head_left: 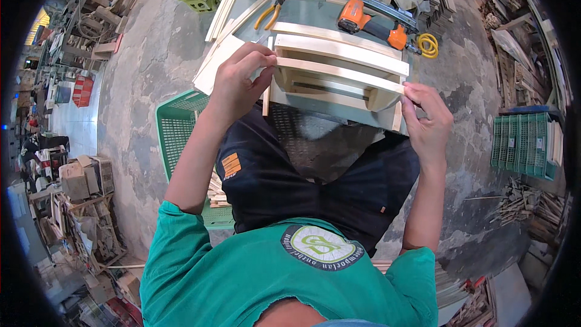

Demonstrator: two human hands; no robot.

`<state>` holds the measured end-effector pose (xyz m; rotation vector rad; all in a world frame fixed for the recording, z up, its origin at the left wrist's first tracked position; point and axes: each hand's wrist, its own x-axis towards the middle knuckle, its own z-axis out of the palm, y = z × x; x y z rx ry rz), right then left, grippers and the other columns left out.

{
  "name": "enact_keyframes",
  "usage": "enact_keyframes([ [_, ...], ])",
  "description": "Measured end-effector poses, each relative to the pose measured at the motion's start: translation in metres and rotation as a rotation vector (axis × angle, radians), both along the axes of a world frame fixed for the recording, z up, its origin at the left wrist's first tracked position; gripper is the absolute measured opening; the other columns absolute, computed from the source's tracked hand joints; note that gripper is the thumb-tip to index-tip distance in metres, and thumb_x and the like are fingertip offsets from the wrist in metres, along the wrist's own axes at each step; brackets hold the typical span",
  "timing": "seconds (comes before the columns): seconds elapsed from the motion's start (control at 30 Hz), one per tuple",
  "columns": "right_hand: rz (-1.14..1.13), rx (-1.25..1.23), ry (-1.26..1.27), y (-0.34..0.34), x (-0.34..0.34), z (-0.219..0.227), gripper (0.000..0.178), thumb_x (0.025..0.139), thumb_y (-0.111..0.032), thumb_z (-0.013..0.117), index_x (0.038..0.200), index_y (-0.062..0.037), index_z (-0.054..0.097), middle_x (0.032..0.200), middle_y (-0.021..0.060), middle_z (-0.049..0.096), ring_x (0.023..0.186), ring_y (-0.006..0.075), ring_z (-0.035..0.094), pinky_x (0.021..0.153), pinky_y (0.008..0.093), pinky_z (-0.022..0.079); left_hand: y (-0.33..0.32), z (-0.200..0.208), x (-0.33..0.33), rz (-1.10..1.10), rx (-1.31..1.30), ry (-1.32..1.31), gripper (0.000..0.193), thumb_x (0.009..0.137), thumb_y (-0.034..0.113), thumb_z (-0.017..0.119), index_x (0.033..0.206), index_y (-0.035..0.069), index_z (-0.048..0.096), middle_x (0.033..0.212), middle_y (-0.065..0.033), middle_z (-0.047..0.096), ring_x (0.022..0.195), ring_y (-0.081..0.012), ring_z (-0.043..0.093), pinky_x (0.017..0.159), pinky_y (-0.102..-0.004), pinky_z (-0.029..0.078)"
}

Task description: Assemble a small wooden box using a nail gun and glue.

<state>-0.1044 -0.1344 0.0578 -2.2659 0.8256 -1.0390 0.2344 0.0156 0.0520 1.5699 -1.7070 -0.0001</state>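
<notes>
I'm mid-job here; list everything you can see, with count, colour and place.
Flat-topped bench: one, grey-green, ahead
Slatted wooden frame: one, pale, bench's near side
Long flat wooden slat: one, pale, across the frame
Pistol-shaped nail gun: one, orange and black, bench's far right
Coiled hose: one, yellow, beside nail gun
Long-handled pliers: one, orange-handled, bench's far left
Plastic mesh basket: one, green, left
Plastic crates: count unclear, green, far right
Scrap sticks: many, brownish, lower right
Rim clutter: uncountable, mixed
T-shirt: one, green, bottom
Left grip: one, bare, slat's left end
Right grip: one, bare, slat's right end
</notes>
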Motion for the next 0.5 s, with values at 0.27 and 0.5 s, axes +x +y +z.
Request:
enact_keyframes([
  [0.27,-0.043,0.201,-0.144,0.009,-0.008,-0.016,0.027,0.091,0.002,0.075,0.117,-0.0001,0.073,0.119,0.0146,0.075,0.103,0.0207,0.075,0.09,0.0313,0.059,0.002,0.016,-0.012,0.042,0.085,-0.032,0.028,0.083,0.0,0.079,0.109,0.003,0.069,0.108,-0.0128,0.072,0.098,-0.0324,0.073,0.085,-0.0397,0.059],
  [0.5,-0.053,0.591,-0.604,0.038,0.0,-0.046,0.037,0.101,0.0,0.065,0.137,0.0049,0.058,0.132,0.0181,0.069,0.119,0.023,0.07,0.104,0.0342,0.054,-0.035,0.046,-0.064,-0.095,0.019,-0.144,0.038,0.078,0.005,0.083,0.114,0.008,0.069,0.126,-0.0158,0.069,0.116,-0.0377,0.066,0.098,-0.0466,0.054],
])
